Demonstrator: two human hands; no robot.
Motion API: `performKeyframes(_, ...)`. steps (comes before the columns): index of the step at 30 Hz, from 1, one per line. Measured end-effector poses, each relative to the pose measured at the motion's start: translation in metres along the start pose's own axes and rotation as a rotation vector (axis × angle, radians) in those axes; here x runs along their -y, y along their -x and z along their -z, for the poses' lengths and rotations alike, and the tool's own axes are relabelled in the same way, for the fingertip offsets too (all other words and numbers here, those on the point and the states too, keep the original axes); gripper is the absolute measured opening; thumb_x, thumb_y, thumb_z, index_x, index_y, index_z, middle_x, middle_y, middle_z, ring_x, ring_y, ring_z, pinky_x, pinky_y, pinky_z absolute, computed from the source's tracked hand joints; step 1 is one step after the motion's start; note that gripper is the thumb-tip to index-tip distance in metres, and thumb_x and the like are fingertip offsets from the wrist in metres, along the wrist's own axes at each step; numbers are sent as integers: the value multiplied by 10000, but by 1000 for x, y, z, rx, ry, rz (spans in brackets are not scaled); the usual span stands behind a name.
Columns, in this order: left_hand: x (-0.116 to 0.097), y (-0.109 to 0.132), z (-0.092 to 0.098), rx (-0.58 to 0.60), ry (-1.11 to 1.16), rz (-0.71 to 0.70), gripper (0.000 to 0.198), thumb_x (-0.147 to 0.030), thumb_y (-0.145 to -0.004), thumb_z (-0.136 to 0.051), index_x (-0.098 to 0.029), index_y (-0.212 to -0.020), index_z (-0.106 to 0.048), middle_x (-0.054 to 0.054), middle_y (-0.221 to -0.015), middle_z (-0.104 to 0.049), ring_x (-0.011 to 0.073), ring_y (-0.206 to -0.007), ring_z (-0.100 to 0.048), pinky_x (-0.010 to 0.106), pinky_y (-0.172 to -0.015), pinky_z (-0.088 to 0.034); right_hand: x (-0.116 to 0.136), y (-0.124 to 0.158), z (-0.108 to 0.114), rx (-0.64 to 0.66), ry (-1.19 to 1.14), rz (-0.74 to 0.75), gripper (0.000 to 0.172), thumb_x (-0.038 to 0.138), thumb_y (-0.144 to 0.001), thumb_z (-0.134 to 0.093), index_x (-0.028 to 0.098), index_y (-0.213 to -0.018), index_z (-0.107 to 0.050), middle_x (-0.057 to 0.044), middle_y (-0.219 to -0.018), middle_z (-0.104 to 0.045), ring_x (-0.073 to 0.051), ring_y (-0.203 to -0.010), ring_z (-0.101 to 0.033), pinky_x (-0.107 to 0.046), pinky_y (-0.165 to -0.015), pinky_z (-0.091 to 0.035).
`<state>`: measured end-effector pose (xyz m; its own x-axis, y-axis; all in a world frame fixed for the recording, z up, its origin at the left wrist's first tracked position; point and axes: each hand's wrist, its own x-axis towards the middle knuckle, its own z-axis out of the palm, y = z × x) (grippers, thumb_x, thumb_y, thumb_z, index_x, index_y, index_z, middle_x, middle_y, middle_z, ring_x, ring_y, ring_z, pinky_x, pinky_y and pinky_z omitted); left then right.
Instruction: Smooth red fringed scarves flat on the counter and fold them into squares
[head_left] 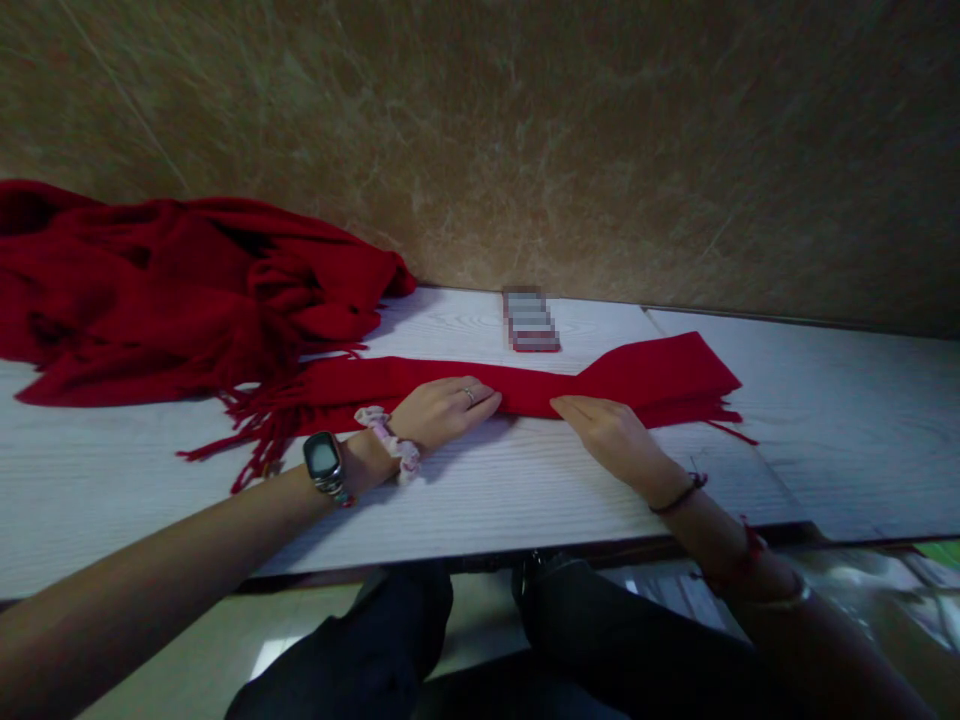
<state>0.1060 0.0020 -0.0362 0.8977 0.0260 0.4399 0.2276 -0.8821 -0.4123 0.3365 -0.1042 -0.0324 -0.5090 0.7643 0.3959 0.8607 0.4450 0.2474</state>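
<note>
A red fringed scarf, folded into a long narrow band, lies across the white wood-grain table. Its tassels fan out at the left end, while the right end spreads wider. My left hand grips the near edge of the band around its middle, fingers together; a ring, a scrunchie and a watch are on that hand and wrist. A little to the right, my right hand pinches the same edge, its thumb partly hidden. Between the two hands the cloth narrows.
A heap of more red fringed cloth fills the table's left side. Against the brown marbled wall lies a small blurred rectangular item with a red edge. My legs are below the table's front edge.
</note>
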Motion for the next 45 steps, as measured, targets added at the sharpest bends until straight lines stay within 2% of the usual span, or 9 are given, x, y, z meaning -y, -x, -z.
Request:
performKeyframes(3, 1, 1, 0, -9, 33, 46, 259, -61, -852, -394, -111, -1029, -576, 76, -937, -636, 149, -859, -577, 230, -694, -478, -2, 2, -3, -18, -8, 1, 269, 17, -814, -406, 62, -990, -605, -134, -969, -662, -191, -871, -610, -306, -746, -499)
performKeyframes(8, -4, -14, 2, 134, -12, 151, 246, -140, -829, -478, -139, -1054, -578, 84, -952, -622, 185, -858, -583, 273, -664, -462, 0, -5, -5, -4, 14, -3, 228, 52, -825, -414, 100, -913, -618, -122, -897, -640, -187, -782, -574, -298, -652, -461)
performKeyframes(14, -5, -25, -1, 205, -65, 80, 247, -122, -876, -359, -121, -934, -600, 51, -805, -625, 138, -681, -581, 213, -530, -413, 1, -6, -6, -42, 16, -125, 216, 121, -861, -392, 130, -853, -608, -94, -800, -606, -185, -719, -526, -295, -613, -413)
performKeyframes(26, -5, -21, -1, 219, 26, 99, 221, -112, -879, -365, -119, -967, -567, 68, -817, -639, 147, -730, -598, 223, -569, -451, 1, -12, -2, 47, -32, -28, 250, 136, -873, -356, 131, -1012, -563, -98, -945, -598, -196, -859, -511, -324, -732, -397)
performKeyframes(31, -6, -21, 2, 225, 25, 119, 206, -134, -884, -365, -160, -971, -550, 41, -887, -627, 120, -711, -582, 187, -529, -426, 4, -22, 0, 63, -12, -12, 267, 185, -895, -323, 173, -845, -585, -59, -852, -570, -177, -783, -488, -298, -663, -374)
performKeyframes(34, -5, -19, 1, 202, 25, 112, 230, -119, -883, -343, -145, -930, -567, 50, -973, -608, 126, -775, -581, 194, -562, -441, 4, -23, -2, 101, 37, 44, 254, 162, -887, -339, 162, -818, -584, -69, -857, -569, -182, -772, -483, -305, -657, -366)
performKeyframes(36, -5, -19, -1, 190, 34, 117, 245, -130, -891, -331, -132, -936, -572, 59, -1025, -593, 141, -846, -575, 203, -592, -454, 4, -22, -5, 63, 49, 23, 261, 158, -888, -338, 161, -805, -586, -69, -843, -573, -184, -773, -485, -308, -662, -370)
performKeyframes(40, -6, -20, -4, 204, 119, 200, 258, -170, -911, -317, -122, -1005, -553, 50, -1076, -580, 144, -924, -558, 203, -626, -470, 4, -20, -8, -13, 42, -18, 274, 170, -893, -329, 170, -819, -593, -68, -878, -589, -184, -807, -499, -308, -688, -387)
performKeyframes(45, -9, -22, 0, 246, 256, 321, 267, -192, -916, -317, -138, -1090, -512, 34, -1074, -578, 123, -923, -559, 205, -671, -471, 6, -22, -3, 28, 88, 8, 298, 152, -895, -317, 147, -788, -595, -79, -851, -591, -183, -775, -506, -299, -664, -386)
